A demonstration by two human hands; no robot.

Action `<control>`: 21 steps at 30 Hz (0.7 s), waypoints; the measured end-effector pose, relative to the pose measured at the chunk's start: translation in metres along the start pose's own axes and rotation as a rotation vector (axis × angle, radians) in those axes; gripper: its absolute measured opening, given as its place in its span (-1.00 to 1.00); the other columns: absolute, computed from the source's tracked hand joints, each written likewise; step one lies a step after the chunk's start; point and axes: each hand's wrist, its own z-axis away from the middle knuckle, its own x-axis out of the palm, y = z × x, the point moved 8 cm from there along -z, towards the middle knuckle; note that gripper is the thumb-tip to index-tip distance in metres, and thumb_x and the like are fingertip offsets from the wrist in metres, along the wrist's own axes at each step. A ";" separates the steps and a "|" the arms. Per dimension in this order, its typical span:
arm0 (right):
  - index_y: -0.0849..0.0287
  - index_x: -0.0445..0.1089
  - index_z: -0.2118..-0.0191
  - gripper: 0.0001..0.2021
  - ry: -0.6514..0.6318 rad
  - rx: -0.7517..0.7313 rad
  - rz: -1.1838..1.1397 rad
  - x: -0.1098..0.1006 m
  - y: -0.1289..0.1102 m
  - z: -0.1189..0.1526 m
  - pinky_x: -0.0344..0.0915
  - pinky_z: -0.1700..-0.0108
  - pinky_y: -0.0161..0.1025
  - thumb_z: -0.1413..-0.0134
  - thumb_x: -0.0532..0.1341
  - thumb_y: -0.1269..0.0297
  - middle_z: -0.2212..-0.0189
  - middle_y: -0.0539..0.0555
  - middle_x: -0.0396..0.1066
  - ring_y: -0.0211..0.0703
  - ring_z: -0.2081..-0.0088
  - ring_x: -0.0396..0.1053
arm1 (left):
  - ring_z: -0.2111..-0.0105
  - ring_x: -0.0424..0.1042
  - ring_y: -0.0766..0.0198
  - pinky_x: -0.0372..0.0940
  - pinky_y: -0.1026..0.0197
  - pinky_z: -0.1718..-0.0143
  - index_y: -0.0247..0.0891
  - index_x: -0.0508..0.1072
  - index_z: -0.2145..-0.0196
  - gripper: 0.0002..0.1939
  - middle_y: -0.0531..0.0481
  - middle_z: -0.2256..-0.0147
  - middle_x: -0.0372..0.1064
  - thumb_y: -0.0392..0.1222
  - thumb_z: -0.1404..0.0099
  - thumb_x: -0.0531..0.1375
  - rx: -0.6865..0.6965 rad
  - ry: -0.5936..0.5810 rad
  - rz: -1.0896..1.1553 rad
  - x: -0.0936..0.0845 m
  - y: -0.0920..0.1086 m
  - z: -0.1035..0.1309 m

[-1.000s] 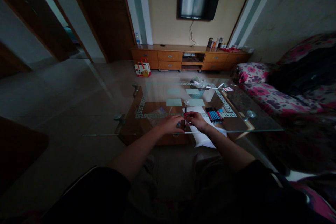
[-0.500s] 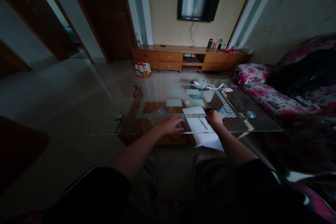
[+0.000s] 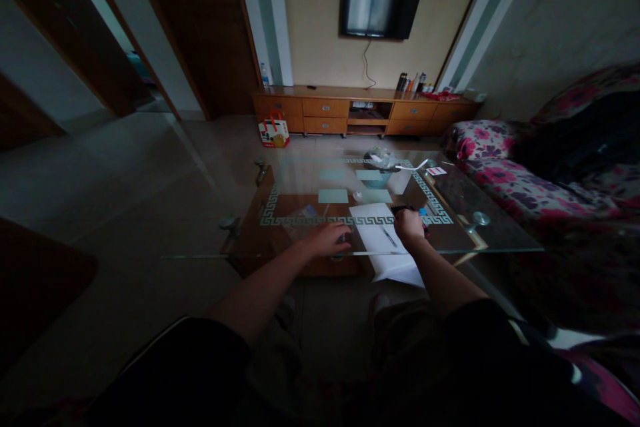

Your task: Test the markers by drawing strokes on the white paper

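My left hand (image 3: pixel 326 239) is at the near edge of the glass table (image 3: pixel 300 250), its fingers curved and apart. A small dim thing shows by its fingertips, too dark to name. My right hand (image 3: pixel 409 225) is closed around a dark object with a toothed edge (image 3: pixel 401 209), most of it hidden by the fist. Between the hands lie white paper sheets (image 3: pixel 367 227), which hang over the near table edge. On them rests a pen (image 3: pixel 389 237).
A small blue thing (image 3: pixel 423 212) is just beyond my right hand. Farther back are a basket (image 3: pixel 377 179) with a plastic bag, and a red-and-white card (image 3: pixel 436 171). A flowered sofa (image 3: pixel 493 173) stands at the right, a low cabinet (image 3: pixel 325 108) behind.
The view has shifted very slightly. Both hands keep almost the same place and shape, and the paper and pen lie as before.
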 end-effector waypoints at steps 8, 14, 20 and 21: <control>0.35 0.60 0.20 -0.70 0.019 -0.014 -0.007 -0.009 -0.005 0.002 0.35 0.12 -0.15 -0.20 0.13 0.33 0.22 0.44 0.55 0.13 0.18 0.52 | 0.17 0.41 0.18 0.30 0.17 0.11 -0.24 0.49 0.09 -0.75 -0.11 0.12 0.40 -0.10 -0.34 0.19 0.029 0.016 -0.057 -0.012 0.007 0.002; 0.31 0.58 0.29 -0.56 0.328 -0.044 -0.156 -0.104 0.001 0.028 0.30 0.19 -0.21 -0.30 0.02 0.15 0.33 0.37 0.56 0.06 0.27 0.51 | 0.16 0.41 0.19 0.30 0.16 0.07 -0.23 0.51 0.15 -0.79 -0.07 0.16 0.40 -0.10 -0.36 0.17 -0.102 0.178 -0.108 -0.067 0.012 0.024; 0.14 0.59 0.27 -0.67 0.259 0.003 -0.225 -0.167 0.109 0.113 0.27 0.31 -0.11 -0.16 0.17 0.04 0.34 0.35 0.56 0.15 0.29 0.53 | 0.15 0.43 0.19 0.32 0.18 0.09 -0.24 0.52 0.10 -0.75 -0.09 0.17 0.45 -0.10 -0.35 0.17 -0.250 0.314 -0.061 -0.110 0.025 0.080; 0.09 0.59 0.31 -0.73 0.214 0.024 -0.238 -0.169 0.134 0.136 0.27 0.32 -0.09 -0.10 0.23 0.03 0.34 0.37 0.56 0.16 0.29 0.53 | 0.16 0.44 0.19 0.32 0.18 0.11 -0.23 0.53 0.11 -0.75 -0.09 0.17 0.45 -0.08 -0.35 0.18 -0.265 0.313 -0.074 -0.113 0.030 0.092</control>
